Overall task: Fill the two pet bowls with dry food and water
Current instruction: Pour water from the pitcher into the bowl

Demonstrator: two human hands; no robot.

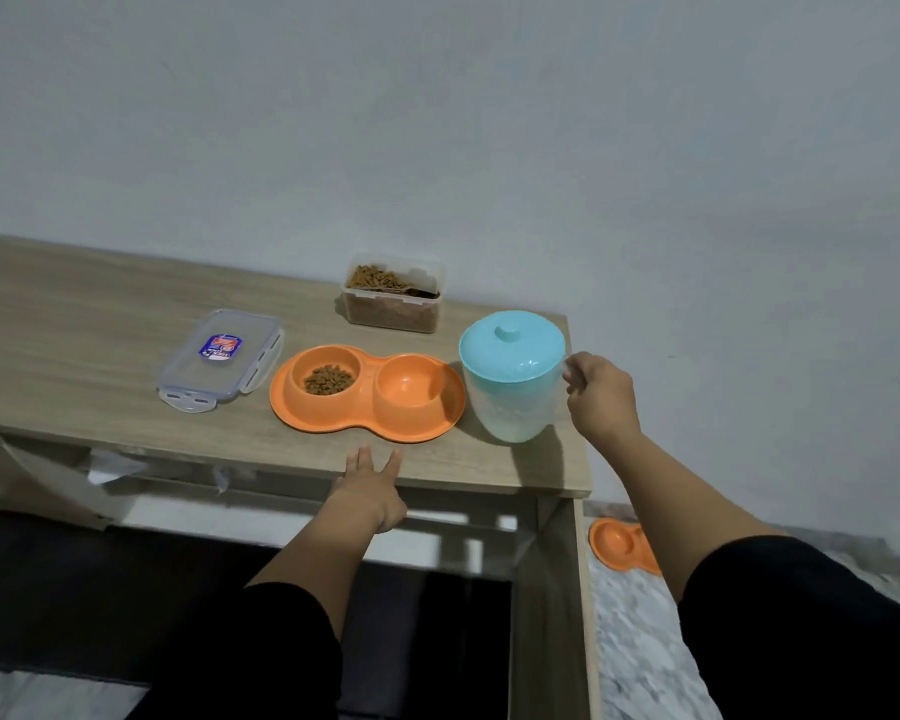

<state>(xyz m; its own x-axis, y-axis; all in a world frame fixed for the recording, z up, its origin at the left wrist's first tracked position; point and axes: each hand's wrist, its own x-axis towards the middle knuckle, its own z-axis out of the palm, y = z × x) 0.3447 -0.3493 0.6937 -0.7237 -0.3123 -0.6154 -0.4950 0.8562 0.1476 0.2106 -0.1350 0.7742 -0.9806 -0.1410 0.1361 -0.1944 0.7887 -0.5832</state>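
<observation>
- The orange double pet bowl point(367, 394) sits on the wooden table point(100, 324), near its front edge and a little right of the middle.
- Its left cup point(326, 374) holds a small heap of brown dry food point(328, 380); its right cup point(409, 387) is bare orange inside — no water shows in it.
- Just right of the bowl stands a pitcher point(513, 387) with a frosted, translucent body and a light-blue lid point(511, 346) topped by a round knob. It stands upright, very close to the bowl's right rim; whether the two touch cannot be told.
- The right hand point(601, 394) is at the pitcher's right side, fingers curled at the level of the lid's edge. The handle itself is hidden behind them, so whether it is truly gripped cannot be told.
- The left hand point(370, 485) is spread flat and loose on the table's near edge, just in front of the bowl, holding nothing.
- At the far side, against the wall, an uncovered clear food container point(392, 296) is filled with kibble, a scoop partly showing on top.
- Its clear lid point(219, 358), with a blue-and-red label, lies flat on the table left of the bowl.
- On the floor to the right, beyond the table's side, a second orange double bowl point(622, 545) lies partly hidden — its contents cannot be made out.
</observation>
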